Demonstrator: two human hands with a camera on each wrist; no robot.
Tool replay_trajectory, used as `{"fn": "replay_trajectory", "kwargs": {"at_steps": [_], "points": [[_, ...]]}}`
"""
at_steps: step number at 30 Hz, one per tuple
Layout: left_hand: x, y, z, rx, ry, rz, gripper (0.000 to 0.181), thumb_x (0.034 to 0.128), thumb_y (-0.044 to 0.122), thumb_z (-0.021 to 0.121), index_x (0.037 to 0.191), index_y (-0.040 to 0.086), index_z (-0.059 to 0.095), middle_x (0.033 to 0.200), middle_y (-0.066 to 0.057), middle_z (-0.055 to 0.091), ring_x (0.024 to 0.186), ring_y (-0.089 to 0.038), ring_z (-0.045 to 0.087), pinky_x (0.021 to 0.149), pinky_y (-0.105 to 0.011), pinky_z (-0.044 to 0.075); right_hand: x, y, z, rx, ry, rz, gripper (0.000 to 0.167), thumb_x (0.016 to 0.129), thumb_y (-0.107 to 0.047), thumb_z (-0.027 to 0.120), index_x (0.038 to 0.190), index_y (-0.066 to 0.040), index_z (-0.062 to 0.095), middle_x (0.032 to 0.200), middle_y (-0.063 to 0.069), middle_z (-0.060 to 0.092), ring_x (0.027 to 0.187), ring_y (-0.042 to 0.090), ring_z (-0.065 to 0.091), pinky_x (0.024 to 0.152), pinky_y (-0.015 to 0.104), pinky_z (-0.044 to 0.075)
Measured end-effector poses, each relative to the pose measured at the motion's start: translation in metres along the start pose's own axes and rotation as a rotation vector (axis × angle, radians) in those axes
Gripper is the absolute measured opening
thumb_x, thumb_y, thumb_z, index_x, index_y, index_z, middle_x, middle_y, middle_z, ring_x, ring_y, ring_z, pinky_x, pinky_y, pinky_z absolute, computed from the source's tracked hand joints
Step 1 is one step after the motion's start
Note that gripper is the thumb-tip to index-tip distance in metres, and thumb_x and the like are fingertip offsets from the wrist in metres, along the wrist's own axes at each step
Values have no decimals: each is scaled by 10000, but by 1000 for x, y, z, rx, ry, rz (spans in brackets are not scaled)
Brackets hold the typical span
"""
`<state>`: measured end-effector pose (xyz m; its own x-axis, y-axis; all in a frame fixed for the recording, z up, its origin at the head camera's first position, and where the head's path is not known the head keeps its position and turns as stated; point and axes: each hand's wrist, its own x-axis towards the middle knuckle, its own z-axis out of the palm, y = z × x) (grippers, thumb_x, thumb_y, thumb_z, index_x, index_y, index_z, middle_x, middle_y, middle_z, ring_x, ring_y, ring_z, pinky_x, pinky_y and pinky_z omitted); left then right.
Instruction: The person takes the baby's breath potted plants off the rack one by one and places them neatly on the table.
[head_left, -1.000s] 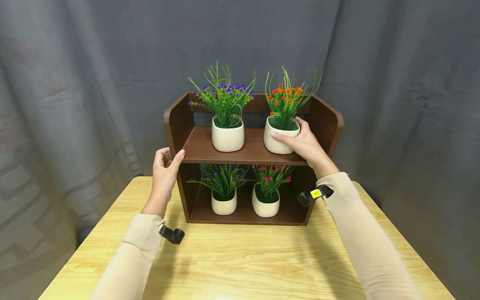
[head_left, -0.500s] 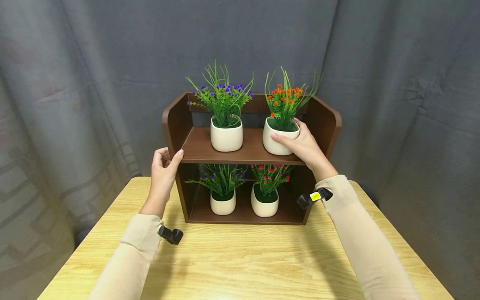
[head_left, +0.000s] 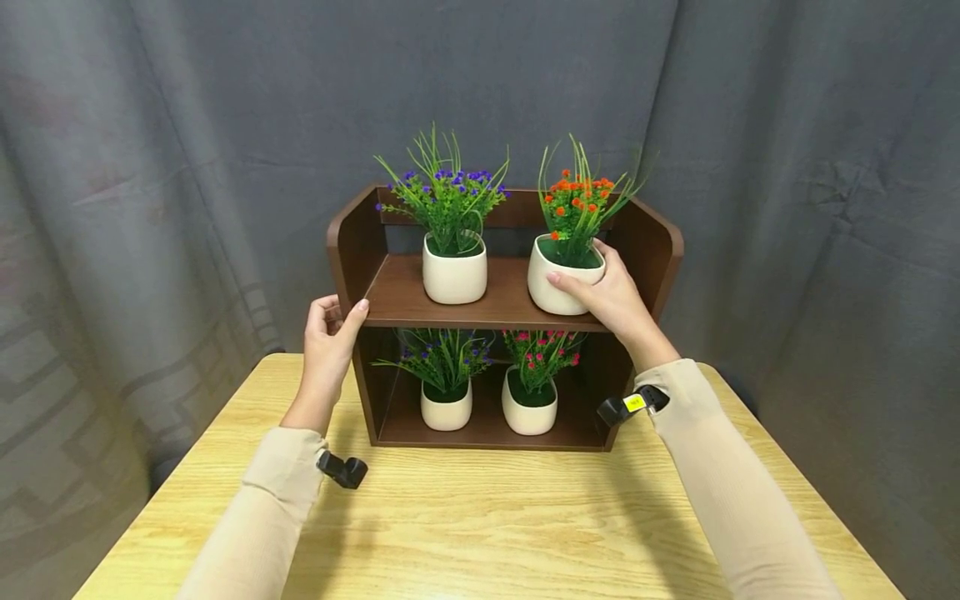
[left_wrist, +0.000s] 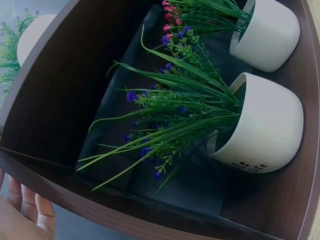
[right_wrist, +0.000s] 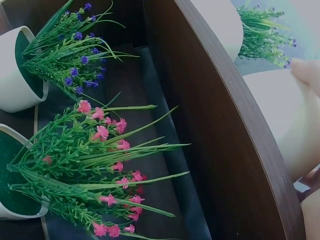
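Observation:
In the head view, my right hand (head_left: 618, 300) grips a white flowerpot (head_left: 558, 279) with orange flowers (head_left: 577, 196), thumb on its front and fingers round its right side. The pot tilts slightly near the front edge of the upper board; whether its base touches the board is hard to tell. My left hand (head_left: 327, 350) holds the left side panel of a dark brown two-tier shelf (head_left: 450, 321), its thumb on the front edge. Its fingers are on the panel's outer side, partly seen in the left wrist view. A purple-flowered pot (head_left: 454, 275) stands at the upper left.
On the lower tier stand a purple-flowered pot (head_left: 447, 408) and a pink-flowered pot (head_left: 529, 410), both white. The shelf rests on a light wooden table (head_left: 480, 517). Grey curtains (head_left: 480, 67) hang behind and at both sides.
My right hand has drawn the orange-flowered pot slightly forward and right, and the pot now tilts a little. The left hand and the other pots have stayed in place.

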<state>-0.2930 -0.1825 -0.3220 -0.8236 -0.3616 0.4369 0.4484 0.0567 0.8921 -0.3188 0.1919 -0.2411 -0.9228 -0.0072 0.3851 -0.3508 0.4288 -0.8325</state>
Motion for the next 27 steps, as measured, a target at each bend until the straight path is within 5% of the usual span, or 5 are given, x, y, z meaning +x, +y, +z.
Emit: {"fn": "replay_trajectory", "kwargs": {"at_steps": [15, 22, 27], "points": [[0, 0, -2, 26, -3, -10, 300, 943, 271, 705, 1137, 145, 515, 1021, 6, 470, 887, -118, 424, 760, -255, 365, -19, -3, -4, 9, -38, -26, 1046, 831, -410, 789, 1583, -58, 152, 1440, 209, 440, 1289, 295, 441, 1091, 458, 338], [1, -1, 0, 20, -3, 1, 300, 943, 260, 710, 1146, 153, 518, 1016, 10, 496, 869, -120, 443, 751, -251, 372, -30, -6, -10, 89, -65, -62, 897, 878, -296, 770, 1559, -73, 230, 1390, 143, 498, 1203, 210, 481, 995, 316, 394], [1, 0, -1, 25, -5, -1, 307, 947, 267, 704, 1155, 140, 517, 1025, 10, 493, 875, -119, 442, 759, -254, 371, -41, -6, -17, 32, -78, -72, 888, 892, -308, 754, 1562, -69, 222, 1392, 160, 493, 1216, 233, 482, 1003, 347, 387]]}}
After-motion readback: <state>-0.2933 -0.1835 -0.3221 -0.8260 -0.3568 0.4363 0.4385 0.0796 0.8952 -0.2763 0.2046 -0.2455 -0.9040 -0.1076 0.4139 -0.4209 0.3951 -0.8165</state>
